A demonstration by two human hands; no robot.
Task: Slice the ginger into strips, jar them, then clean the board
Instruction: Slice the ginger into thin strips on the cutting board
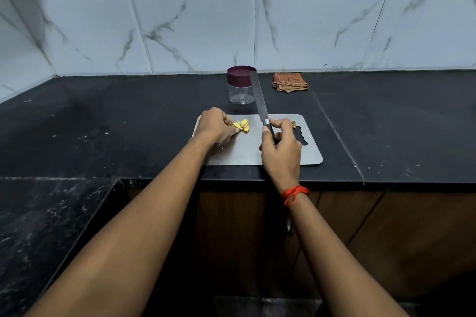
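A steel cutting board [288, 157] lies on the black counter. Yellow ginger slices [243, 125] sit in a small pile at the board's left side. My left hand [215, 125] rests on the board with its fingertips pinching the ginger pile. My right hand [280, 152] grips the black handle of a long knife [258, 99], whose blade points away from me, raised above the board. A small ginger scrap [293, 124] lies near the board's far right. Behind the board stands a clear jar [239, 92] with its maroon lid [240, 74] on.
A folded brown checked cloth [289, 81] lies at the back right by the tiled wall. The counter's front edge runs just below the board, with wooden cabinet doors [386, 226] underneath. A lower black counter section [38, 226] extends on the left.
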